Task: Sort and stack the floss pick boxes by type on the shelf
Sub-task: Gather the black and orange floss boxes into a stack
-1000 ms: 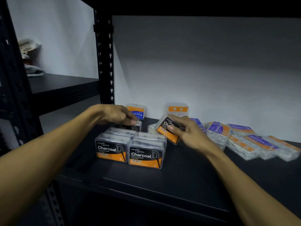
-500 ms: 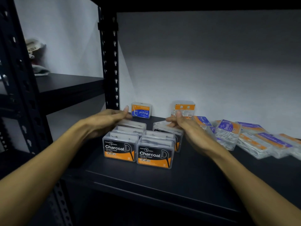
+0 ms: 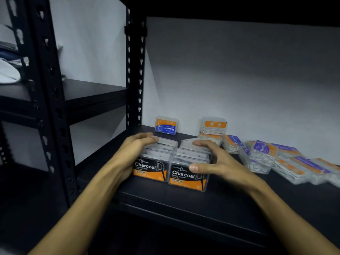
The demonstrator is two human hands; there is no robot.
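Several clear Charcoal floss boxes (image 3: 185, 176) with black and orange labels stand in two tight rows on the black shelf (image 3: 211, 205). My left hand (image 3: 132, 153) lies flat against the left side of the group, fingers straight along the back boxes. My right hand (image 3: 215, 162) cups the right side, thumb on the front right box and fingers over the rear ones. A blue Round box (image 3: 166, 126) stands upside down at the back wall. An orange-topped box (image 3: 213, 126) stands to its right. Purple and orange Smooth boxes (image 3: 263, 153) lie jumbled at the right.
A black perforated upright (image 3: 135, 70) stands at the shelf's back left, a second one (image 3: 46, 89) nearer me. A neighbouring shelf (image 3: 77, 92) at the left holds white cloth-like items. Bare shelf surface runs along the front edge.
The box my right hand held a second ago now stands in the right row. Both hands have moved down to the sides of the Charcoal group and press it together.
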